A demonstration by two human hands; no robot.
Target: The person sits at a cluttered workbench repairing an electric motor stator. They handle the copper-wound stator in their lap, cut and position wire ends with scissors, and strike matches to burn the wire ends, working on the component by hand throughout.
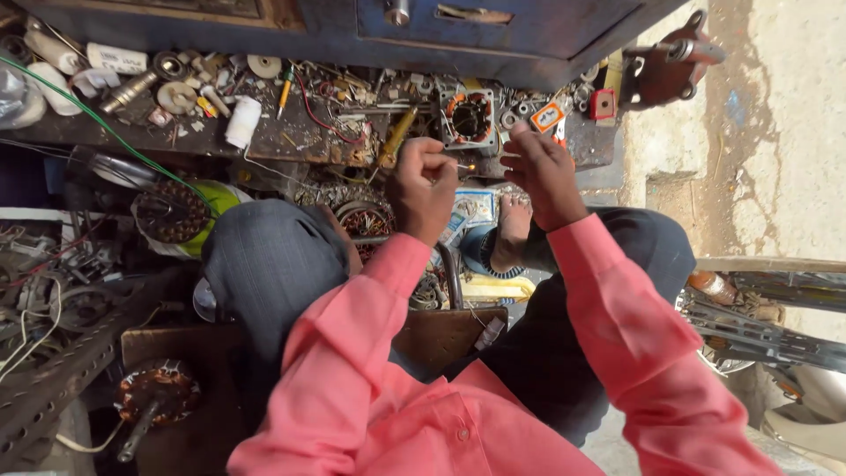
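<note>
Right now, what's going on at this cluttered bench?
A person in a pink shirt sits with both hands raised over a low workbench strewn with small parts. The left hand is closed in a fist, apparently pinching something thin; the right hand is held close beside it, fingers curled. What passes between them is too small to tell. A square motor stator with copper windings lies just beyond the hands.

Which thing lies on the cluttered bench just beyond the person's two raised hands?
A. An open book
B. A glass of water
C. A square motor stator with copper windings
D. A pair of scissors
C: past the left hand and right hand, a square metal motor stator with copper windings around its round opening sits on the bench.
</note>
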